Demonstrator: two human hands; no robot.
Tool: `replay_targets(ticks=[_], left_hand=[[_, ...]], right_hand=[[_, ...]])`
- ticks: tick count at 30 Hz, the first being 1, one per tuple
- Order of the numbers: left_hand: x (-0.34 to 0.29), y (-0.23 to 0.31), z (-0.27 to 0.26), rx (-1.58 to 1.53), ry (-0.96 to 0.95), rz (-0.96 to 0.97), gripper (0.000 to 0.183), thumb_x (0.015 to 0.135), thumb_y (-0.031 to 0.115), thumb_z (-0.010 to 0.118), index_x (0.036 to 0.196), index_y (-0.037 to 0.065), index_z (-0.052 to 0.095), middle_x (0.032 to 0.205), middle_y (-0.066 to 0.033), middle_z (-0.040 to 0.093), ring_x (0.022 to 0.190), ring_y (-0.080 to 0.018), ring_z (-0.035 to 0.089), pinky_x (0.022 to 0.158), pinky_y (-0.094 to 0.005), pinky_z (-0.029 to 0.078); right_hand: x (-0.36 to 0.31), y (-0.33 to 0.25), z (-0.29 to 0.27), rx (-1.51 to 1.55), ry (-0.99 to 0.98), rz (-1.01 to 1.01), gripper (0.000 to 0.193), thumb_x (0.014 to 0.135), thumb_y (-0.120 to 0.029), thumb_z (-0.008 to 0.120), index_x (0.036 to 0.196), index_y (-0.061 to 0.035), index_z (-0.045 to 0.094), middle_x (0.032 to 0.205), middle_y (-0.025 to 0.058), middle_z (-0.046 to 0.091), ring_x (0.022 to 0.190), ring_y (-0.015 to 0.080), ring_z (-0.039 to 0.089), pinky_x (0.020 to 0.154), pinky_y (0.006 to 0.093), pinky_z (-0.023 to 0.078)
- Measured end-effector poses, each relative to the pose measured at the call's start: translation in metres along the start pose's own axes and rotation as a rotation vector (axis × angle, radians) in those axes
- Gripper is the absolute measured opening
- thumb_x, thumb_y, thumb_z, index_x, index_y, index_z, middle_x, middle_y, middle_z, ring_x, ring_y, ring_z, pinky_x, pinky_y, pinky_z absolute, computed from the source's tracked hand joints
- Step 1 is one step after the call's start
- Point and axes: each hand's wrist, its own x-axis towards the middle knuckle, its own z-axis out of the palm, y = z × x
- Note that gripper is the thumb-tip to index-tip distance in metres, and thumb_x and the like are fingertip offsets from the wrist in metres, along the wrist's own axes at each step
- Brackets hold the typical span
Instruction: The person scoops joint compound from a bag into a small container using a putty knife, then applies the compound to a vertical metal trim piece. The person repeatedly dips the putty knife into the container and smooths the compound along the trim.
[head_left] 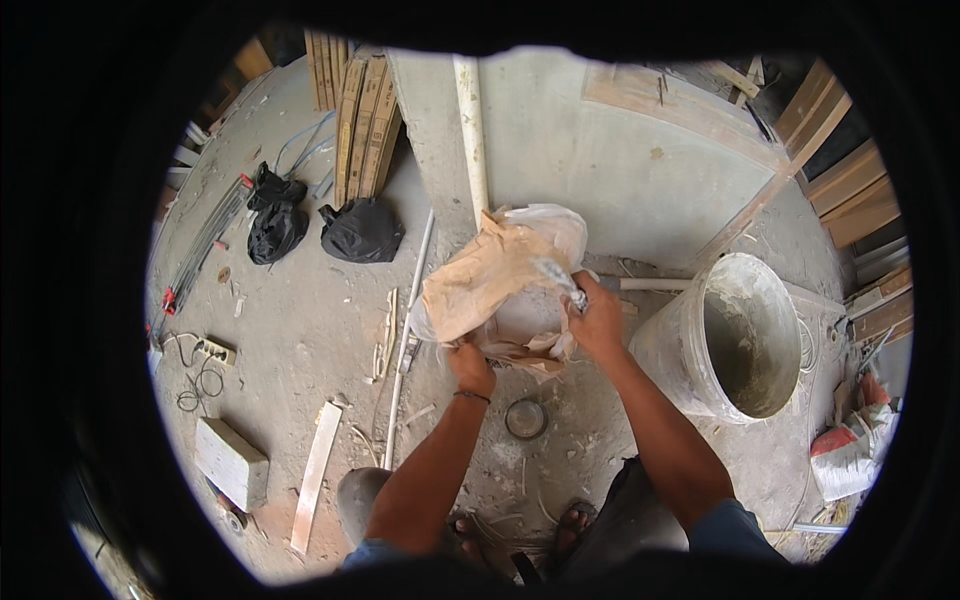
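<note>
Between my two hands is an open brown paper sack (478, 282) with a whitish plastic layer about it. Pale powder (528, 312) shows inside its mouth. My left hand (470, 368) is closed on the near left edge of the sack, its fingertips partly hidden under the paper. On the right side, my right hand (597, 318) grips the sack's rim, the paper bunched in its fingers. A small round tin (525, 419) sits on the floor just below the sack. To the right stands a large plaster-smeared bucket (672, 345), its inside coated with grey residue.
Behind the sack rise a wall (540, 130) and a white pipe (469, 130). Black bags (362, 232) and long cartons (368, 130) stand at the far left. A power strip (215, 351), a pale block (230, 462) and a board strip (316, 478) lie left. Red-and-white sacks (845, 462) lie right.
</note>
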Motion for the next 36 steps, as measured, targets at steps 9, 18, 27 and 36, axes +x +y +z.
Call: replay_targets(ticks=[9,18,27,36], left_hand=[[0.024,0.060,-0.002,0.732,-0.021,0.192,0.032,0.100,0.017,0.061,0.111,-0.012,0.069,0.103,-0.0289,0.074,0.093,-0.0394,0.073,0.079,-0.0461,0.053],[0.012,0.046,0.007,1.157,-0.049,0.359,0.038,0.095,0.028,0.067,0.102,-0.009,0.072,0.100,-0.0350,0.071,0.102,-0.0524,0.068,0.085,-0.0550,0.053],[0.002,0.075,0.024,1.308,-0.235,0.338,0.045,0.088,0.028,0.075,0.119,-0.005,0.069,0.109,-0.0358,0.071,0.110,-0.0518,0.067,0.095,-0.0527,0.053],[-0.087,0.072,0.008,1.529,-0.285,0.528,0.059,0.085,0.024,0.079,0.139,0.015,0.060,0.169,-0.0351,0.010,0.155,-0.0595,0.011,0.106,-0.0832,0.033]], right_hand=[[-0.018,0.049,-0.041,-0.099,-0.244,0.265,0.043,0.076,-0.019,0.091,0.113,-0.0048,0.075,0.100,0.0209,0.076,0.095,0.0409,0.073,0.084,0.0466,0.056],[0.001,0.000,-0.117,-0.334,-0.672,0.102,0.041,0.088,-0.041,0.080,0.105,-0.0037,0.076,0.101,0.0216,0.074,0.096,0.0399,0.073,0.086,0.0479,0.055],[-0.054,0.022,0.030,-0.667,-0.724,-0.077,0.023,0.089,-0.017,0.067,0.100,-0.0022,0.080,0.114,0.0226,0.072,0.116,0.0467,0.062,0.094,0.0588,0.050],[-0.055,0.054,0.089,-0.820,-0.559,0.008,0.033,0.090,-0.022,0.067,0.114,-0.0025,0.080,0.135,0.0248,0.063,0.125,0.0487,0.051,0.101,0.0639,0.043]])
